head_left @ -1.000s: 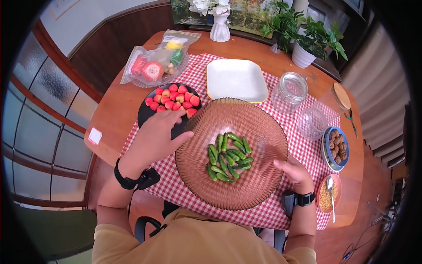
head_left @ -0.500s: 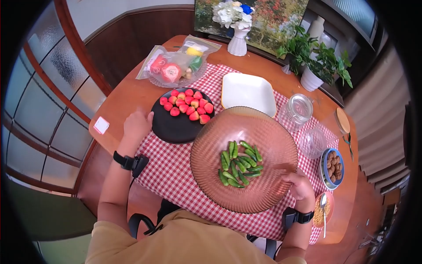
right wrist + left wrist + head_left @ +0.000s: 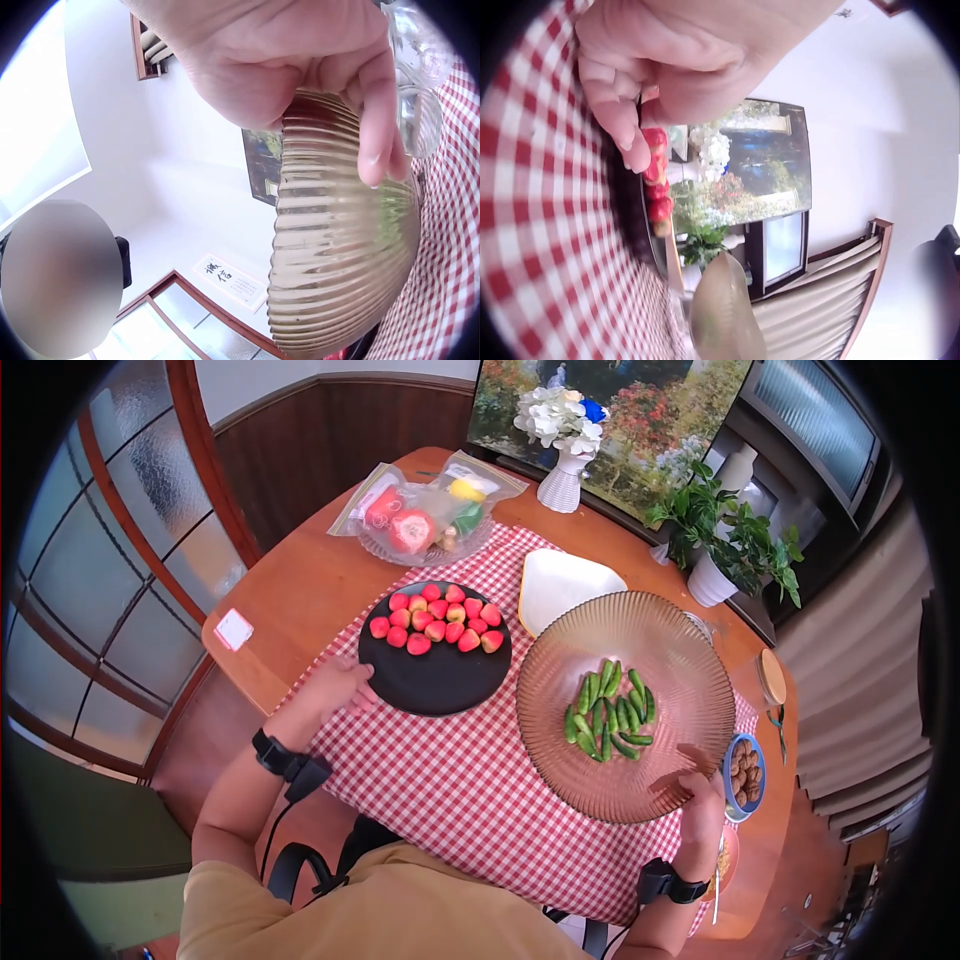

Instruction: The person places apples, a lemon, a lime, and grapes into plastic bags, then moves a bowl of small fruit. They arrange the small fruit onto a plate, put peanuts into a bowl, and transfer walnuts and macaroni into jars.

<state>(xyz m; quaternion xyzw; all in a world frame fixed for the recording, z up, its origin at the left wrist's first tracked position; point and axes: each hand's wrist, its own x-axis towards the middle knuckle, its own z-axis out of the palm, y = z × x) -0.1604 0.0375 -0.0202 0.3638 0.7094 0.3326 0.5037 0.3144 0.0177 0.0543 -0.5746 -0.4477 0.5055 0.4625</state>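
Observation:
The black plate (image 3: 435,685) carries small red and yellow fruits (image 3: 435,622) on its far half. My left hand (image 3: 332,685) is at its near left rim; in the left wrist view the hand (image 3: 667,60) has its thumb and curled fingers about the rim of the plate (image 3: 630,202). With my right hand (image 3: 702,810) I grip the right rim of the ribbed amber glass bowl (image 3: 560,745), which holds green peppers (image 3: 610,710). The right wrist view shows the fingers of that hand (image 3: 300,60) over the outside of the bowl (image 3: 322,247).
Behind the bowl sits a white tray (image 3: 560,585), partly covered. Bagged produce (image 3: 415,525) lies at the back left. A vase (image 3: 562,485) and potted plant (image 3: 712,580) stand behind. To the right are walnuts (image 3: 745,770) in a bowl and an orange dish (image 3: 732,855).
The bowl has moved right with my right hand, now covering much of the glass jars. My left hand has come from the fruits to the plate's left rim. The head view has shifted.

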